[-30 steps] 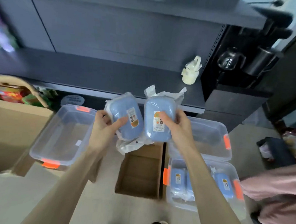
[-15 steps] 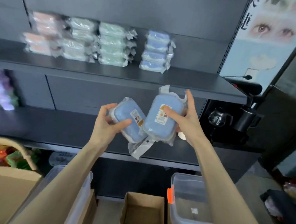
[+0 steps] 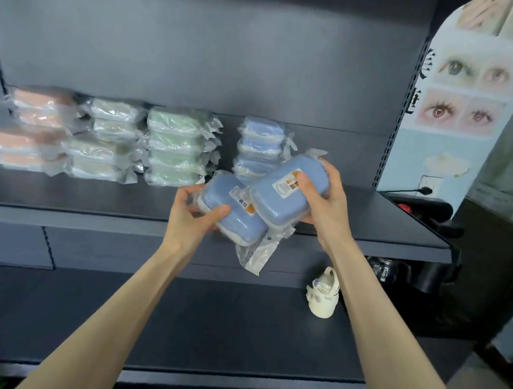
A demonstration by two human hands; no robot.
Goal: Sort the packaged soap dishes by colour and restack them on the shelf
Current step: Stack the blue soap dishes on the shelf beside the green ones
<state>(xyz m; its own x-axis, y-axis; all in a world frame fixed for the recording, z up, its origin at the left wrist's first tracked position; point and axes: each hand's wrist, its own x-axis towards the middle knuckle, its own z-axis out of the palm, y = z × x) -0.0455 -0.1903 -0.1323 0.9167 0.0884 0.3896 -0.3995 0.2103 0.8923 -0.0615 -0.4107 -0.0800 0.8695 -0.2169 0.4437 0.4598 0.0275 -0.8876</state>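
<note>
left hand (image 3: 190,213) fingers curled round one blue soap dish (image 3: 229,213) | right hand (image 3: 321,199) fingers wrapped round second blue dish (image 3: 286,190), overlapping the first | both held before upper shelf (image 3: 368,229), near blue stack (image 3: 260,147)

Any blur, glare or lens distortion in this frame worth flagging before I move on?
Head view: wide-angle stretch slants the shelf upright; pink stacks at far left are smeared, colour readable; left blue pack in the left hand and right blue pack in the right hand are sharper, labels illegible; dim even light, faint wrapper sheen.
</note>
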